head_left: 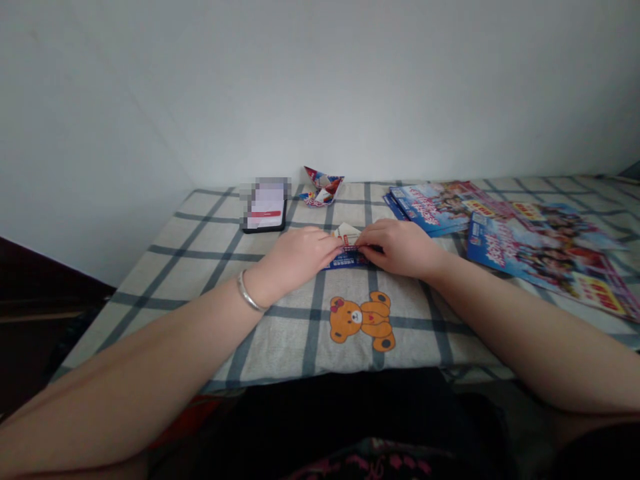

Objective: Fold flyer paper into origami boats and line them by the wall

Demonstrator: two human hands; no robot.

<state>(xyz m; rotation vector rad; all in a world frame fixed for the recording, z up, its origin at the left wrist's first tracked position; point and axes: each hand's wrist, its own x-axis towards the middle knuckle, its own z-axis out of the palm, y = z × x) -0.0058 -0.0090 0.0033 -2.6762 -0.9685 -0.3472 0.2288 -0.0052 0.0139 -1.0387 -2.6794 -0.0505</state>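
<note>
Between my hands a small folded piece of printed paper [345, 259], blue with white print and a pale pointed top, lies on the checked tablecloth. My left hand [306, 252], with a silver bangle on its wrist, grips the paper's left side with fingers closed. On the other side, my right hand [397, 247] pinches the paper's right edge between thumb and fingers. Parts of the paper are hidden under both hands. Behind them stands a folded paper shape [323, 188] in red, blue and white, with pointed ends.
A phone [267, 205], partly pixelated, rests at the back left. Several printed flyers lie to the right, among them a near flyer [545, 260] and a farther stack [430, 207]. The checked tablecloth [280, 333] bears a printed bear [363, 320]. A white wall [320, 87] rises behind the table.
</note>
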